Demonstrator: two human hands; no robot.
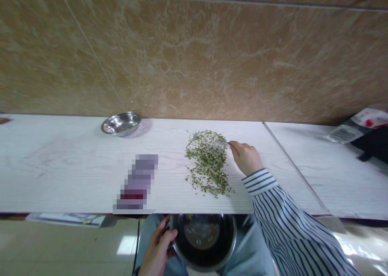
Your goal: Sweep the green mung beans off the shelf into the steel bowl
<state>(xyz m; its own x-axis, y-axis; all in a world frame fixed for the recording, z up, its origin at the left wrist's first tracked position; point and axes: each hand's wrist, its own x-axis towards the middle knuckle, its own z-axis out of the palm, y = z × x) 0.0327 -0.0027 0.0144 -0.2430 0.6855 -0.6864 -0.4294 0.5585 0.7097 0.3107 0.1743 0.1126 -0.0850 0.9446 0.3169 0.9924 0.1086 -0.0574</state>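
Note:
Small green beans [209, 161] lie scattered in a loose patch on the white wood-grain tabletop [169, 142]. My right hand [246, 156] is closed around the handle of a metal spoon [222, 142], whose head rests among the beans at the patch's upper right. Below the table's front edge, between my knees, sits a round pot [232, 247] with a dark inside. Some yellow-green bits [189, 216] show near its far wall. My left hand [162, 239] grips the pot at its left side, thumb over the handle by the rim.
A shallow steel bowl [121, 123] stands at the back left against the tiled wall [194, 57]. A pixelated flat item [138, 183] lies left of the beans. On the far right are a plastic packet [345, 132] and a black object [374, 144]. A seam [294, 165] crosses the tabletop.

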